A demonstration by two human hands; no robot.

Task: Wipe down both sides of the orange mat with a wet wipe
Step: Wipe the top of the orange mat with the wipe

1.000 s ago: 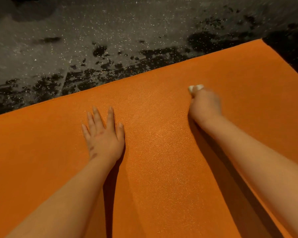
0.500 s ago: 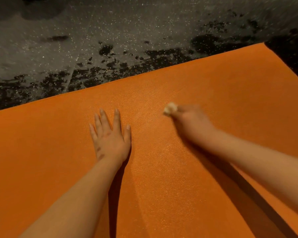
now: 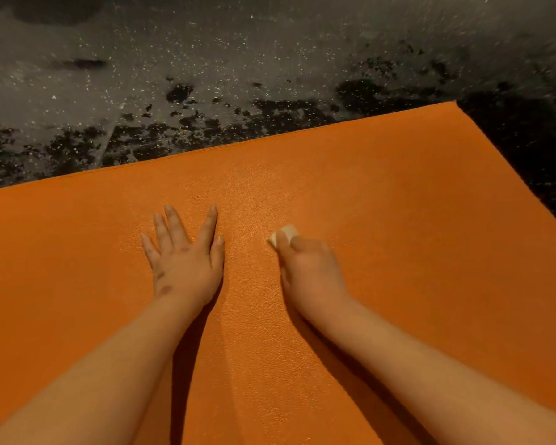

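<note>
Head view looks down on the orange mat (image 3: 398, 194), spread flat on a dark speckled floor (image 3: 206, 75) and filling the lower two thirds of the frame, its far edge rising from the middle left to a corner in the upper right. The left hand (image 3: 183, 258) lies palm down just left of centre, fingers straight and spread flat against the mat. To my eye it is there to pin the sheet so that rubbing does not drag or ripple it, and perhaps to take some weight as the person leans forward. Just right of centre the right hand (image 3: 312, 274), knuckles up and a little blurred, holds a small pale wet wipe (image 3: 284, 234) bunched under its curled fingertips, only the front of the wad peeping out toward the top of the frame. Bunching it small would let the fingers press hard on one patch. The wipe touches the mat, near the left hand but apart from it. The upward face is the one being worked, and nothing here shows whether the underside has been done.
</note>
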